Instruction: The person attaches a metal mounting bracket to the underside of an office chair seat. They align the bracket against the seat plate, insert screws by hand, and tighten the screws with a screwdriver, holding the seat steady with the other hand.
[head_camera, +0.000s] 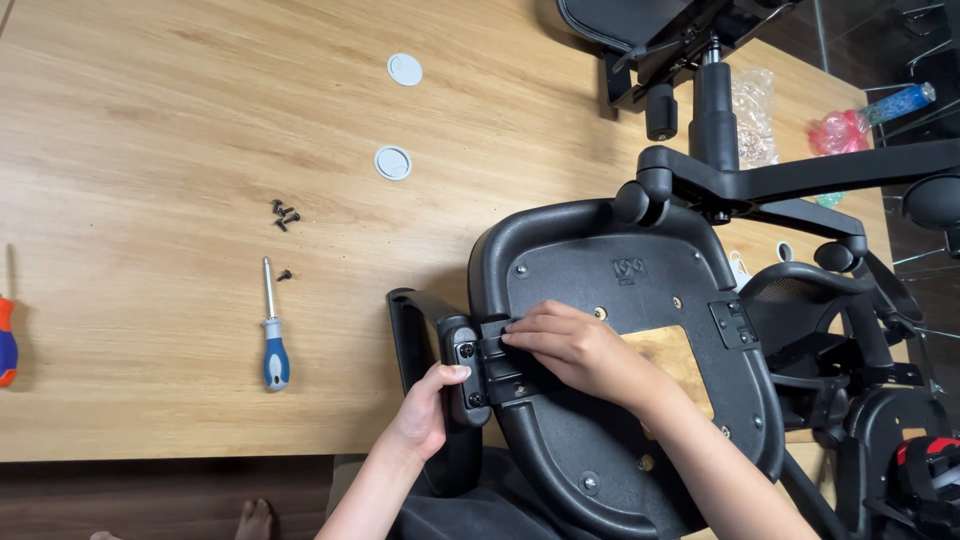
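An upturned black chair seat (600, 440) lies on the wooden table (150, 130). A black armrest (415, 330) sits against the seat's left edge, its bracket (467, 370) fixed with two screws. My left hand (428, 410) grips the armrest bracket from below. My right hand (570, 345) rests on the bracket arm where it meets the seat underside, fingers pressed flat. A blue-and-white screwdriver (272, 335) lies to the left. Several small black screws (283, 215) lie loose above it.
A chair base with gas cylinder (715, 130) and castors stands at the upper right. Two white round caps (404, 69) (392, 162) lie on the table. An orange-and-blue tool handle (6, 345) pokes in at the left edge. More chair parts (880, 440) crowd the right.
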